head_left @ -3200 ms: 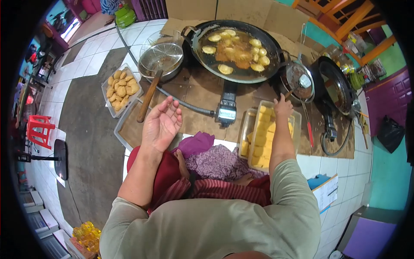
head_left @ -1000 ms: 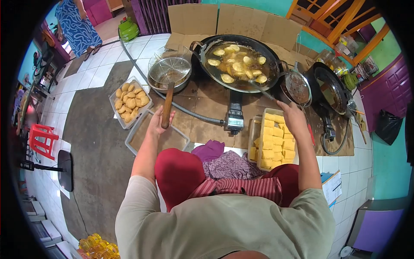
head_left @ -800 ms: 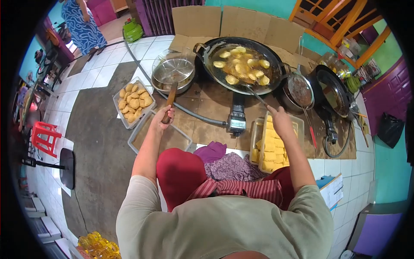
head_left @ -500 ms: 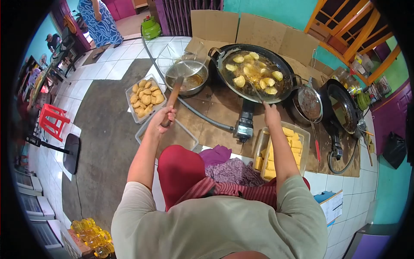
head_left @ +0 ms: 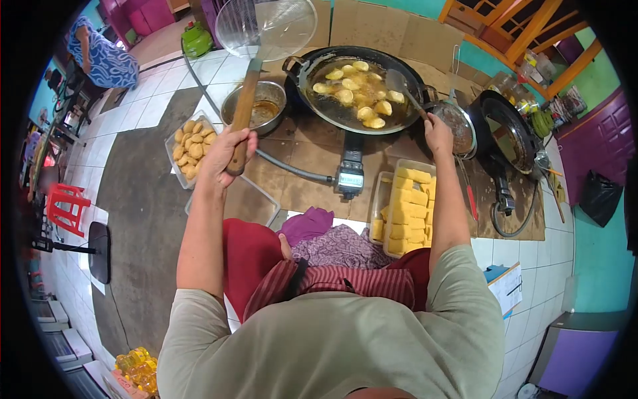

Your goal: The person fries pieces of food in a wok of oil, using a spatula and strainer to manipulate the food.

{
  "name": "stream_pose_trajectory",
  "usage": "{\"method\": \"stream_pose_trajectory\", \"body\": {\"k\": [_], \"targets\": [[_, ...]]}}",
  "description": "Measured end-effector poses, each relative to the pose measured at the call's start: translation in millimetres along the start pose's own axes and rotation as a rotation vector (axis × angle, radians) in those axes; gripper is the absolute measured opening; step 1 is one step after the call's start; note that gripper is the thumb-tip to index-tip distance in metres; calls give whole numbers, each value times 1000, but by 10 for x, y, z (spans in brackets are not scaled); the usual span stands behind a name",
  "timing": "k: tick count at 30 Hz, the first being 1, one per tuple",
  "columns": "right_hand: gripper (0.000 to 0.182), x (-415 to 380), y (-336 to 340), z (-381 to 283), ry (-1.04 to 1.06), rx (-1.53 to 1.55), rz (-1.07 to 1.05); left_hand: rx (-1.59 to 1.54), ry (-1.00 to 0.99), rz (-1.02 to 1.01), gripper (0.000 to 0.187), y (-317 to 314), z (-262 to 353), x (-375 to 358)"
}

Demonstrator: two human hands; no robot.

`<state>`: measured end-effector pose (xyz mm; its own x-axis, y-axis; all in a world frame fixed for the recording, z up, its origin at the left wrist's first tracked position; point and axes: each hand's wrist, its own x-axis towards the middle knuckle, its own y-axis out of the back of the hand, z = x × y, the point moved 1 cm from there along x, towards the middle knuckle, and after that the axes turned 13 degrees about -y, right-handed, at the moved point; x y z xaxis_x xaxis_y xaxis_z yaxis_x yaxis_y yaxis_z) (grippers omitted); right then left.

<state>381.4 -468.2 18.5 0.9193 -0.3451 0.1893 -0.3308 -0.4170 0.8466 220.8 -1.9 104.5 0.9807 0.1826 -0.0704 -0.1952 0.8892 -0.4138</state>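
Note:
My left hand [head_left: 229,154] is closed round the wooden handle of a large wire skimmer [head_left: 286,32]. Its mesh basket is raised beyond a metal bowl [head_left: 254,126] and to the left of the wok. With my right hand [head_left: 438,135] I grip a spatula [head_left: 397,81], its flat blade over the right side of the wok [head_left: 302,106]. Several half-moon pastries [head_left: 344,97] float in bubbling oil there, pale yellow to golden. Below my right hand lies a plastic tub of yellow rolls [head_left: 409,211].
Left of the bowl stands a container of browned pastries [head_left: 193,147], with a clear lid [head_left: 256,206] beside it. A gas hose [head_left: 292,171] runs to the burner valve [head_left: 349,178]. At right are a second strainer [head_left: 458,126] and another wok [head_left: 498,149]. A person [head_left: 103,56] stands far left.
The skimmer has risen from above the metal bowl, its basket now farther away. The spatula has moved from the wok's middle to its right side, blade lifted. My view has shifted.

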Motion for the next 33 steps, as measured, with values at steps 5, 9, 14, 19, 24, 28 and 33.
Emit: {"method": "stream_pose_trajectory", "body": {"k": [5,9,14,19,24,28,33], "targets": [[33,466,7,-17,-101,-257,-2,60,-25,-35,31,-360,-380,282],[35,863,-353,84,-136,-267,-36,-19,3,-86,31,-506,-489,319],[34,1161,-906,-130,-241,-138,-150,-93,52,-112,32,-464,-496,439],[36,1249,-1422,-475,-193,-41,-165,-160,74,-76,32,-409,-408,403],[35,1190,-1729,-806,0,-37,-117,-86,59,-59,33,-305,-409,399],[38,1013,-1709,-961,115,-117,-181,5,38,-49,36,-299,-414,435],[32,525,-1293,-775,326,-47,-101,-1,44,-64,39,-282,-454,439]]}}
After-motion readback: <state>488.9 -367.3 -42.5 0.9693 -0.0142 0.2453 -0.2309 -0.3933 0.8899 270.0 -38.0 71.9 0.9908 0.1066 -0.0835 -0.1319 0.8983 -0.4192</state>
